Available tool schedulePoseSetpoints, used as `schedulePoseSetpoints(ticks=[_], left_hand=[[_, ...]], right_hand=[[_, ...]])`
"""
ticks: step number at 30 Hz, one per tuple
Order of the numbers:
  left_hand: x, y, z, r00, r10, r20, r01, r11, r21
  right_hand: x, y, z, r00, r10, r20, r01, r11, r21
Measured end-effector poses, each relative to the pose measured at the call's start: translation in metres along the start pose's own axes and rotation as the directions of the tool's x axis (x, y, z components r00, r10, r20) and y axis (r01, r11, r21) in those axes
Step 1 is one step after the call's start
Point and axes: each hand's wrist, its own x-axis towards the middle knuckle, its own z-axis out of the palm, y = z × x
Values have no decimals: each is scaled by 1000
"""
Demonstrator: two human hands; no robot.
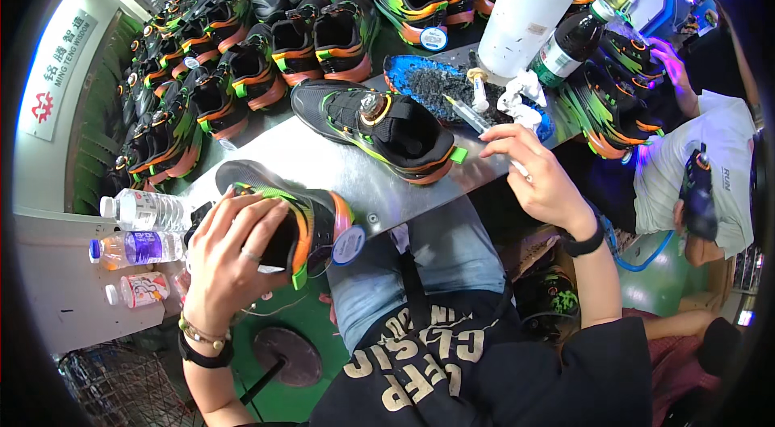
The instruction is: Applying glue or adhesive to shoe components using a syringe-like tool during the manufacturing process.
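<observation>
At the near edge of the bench [339,165], a black-and-orange shoe [303,221] is gripped by the left hand [230,253]; a syringe [476,120] is pinched in the right hand [541,177]. The shoe is best held steady so the tip can be guided precisely.

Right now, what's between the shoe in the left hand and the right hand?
Head view: a second black shoe lies on the metal table between the held shoe and the right hand.
</observation>
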Motion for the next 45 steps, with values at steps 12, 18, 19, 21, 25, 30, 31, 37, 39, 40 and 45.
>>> schedulePoseSetpoints(ticks=[12, 18, 19, 21, 25, 30, 31, 37, 39, 40, 45], left_hand=[[-58, 117, -1, 729, -626, -275, 453, 744, -492], [-70, 141, 25, 377, -926, -28, 428, 201, -881], [-75, 137, 33, 416, -904, -97, 550, 335, -765], [-75, 137, 55, 295, -953, -70, 687, 263, -677], [-66, 127, 56, 132, -991, -21, 753, 114, -648], [-57, 117, 60, 262, -965, -26, 821, 237, -520], [-55, 113, 60, 287, -958, -18, 799, 249, -548], [-55, 75, 61, 594, -786, -172, 518, 537, -666], [-57, 58, 55, 709, -683, -176, 408, 601, -688], [-55, 46, 49, 810, -577, -107, 417, 694, -586], [-43, 36, 53, 881, -470, -57, 352, 731, -584]], right_hand=[[-26, -1, -19, 929, 370, 17, -327, 799, 505], [-28, -11, -29, 845, 526, 97, -455, 613, 645], [-27, -12, -30, 844, 530, 85, -456, 624, 635], [-27, -13, -32, 856, 514, 59, -443, 668, 598], [-23, -12, -33, 891, 452, 47, -402, 738, 542], [-21, -12, -44, 919, 394, 26, -381, 867, 321], [-22, -13, -45, 924, 383, 8, -364, 871, 329], [-24, -21, -47, 922, 388, -1, -362, 859, 362], [-27, -23, -46, 916, 401, 5, -367, 833, 414], [-29, -25, -47, 911, 413, 6, -369, 807, 461], [-39, -21, -42, 920, 385, -77, -334, 871, 359]])
